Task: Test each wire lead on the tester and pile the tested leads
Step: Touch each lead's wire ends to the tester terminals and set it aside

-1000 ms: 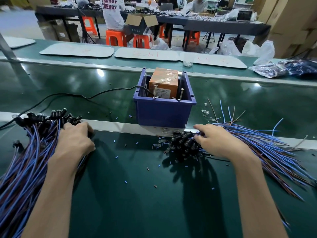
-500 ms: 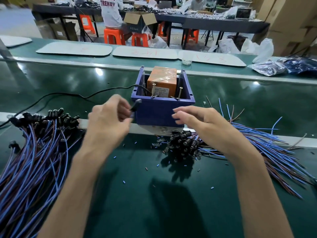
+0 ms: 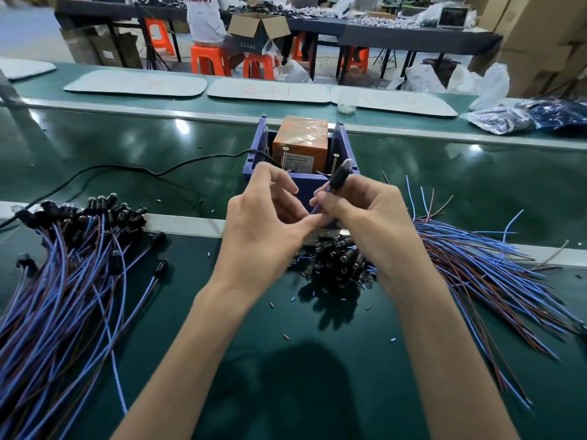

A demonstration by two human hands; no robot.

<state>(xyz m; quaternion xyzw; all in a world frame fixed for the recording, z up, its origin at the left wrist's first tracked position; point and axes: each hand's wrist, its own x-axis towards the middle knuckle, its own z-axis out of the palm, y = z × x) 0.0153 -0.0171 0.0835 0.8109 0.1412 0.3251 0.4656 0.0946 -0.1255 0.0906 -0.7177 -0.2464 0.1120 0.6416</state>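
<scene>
We find the right hand (image 3: 374, 217) pinching one lead (image 3: 338, 179), plug upward, just before the tester (image 3: 300, 138) in its blue bin (image 3: 344, 142). The left hand (image 3: 263, 223) touches its wire; grip not determinable. We judge testing in hand; next, the lead's ends must meet the tester

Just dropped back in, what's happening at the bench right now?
A person holds one wire lead up in front of the blue bin that contains the orange tester. The right hand grips it below its black plug, which points toward the bin. The left hand pinches the blue wire lower down. One pile of leads lies on the left, another on the right.
</scene>
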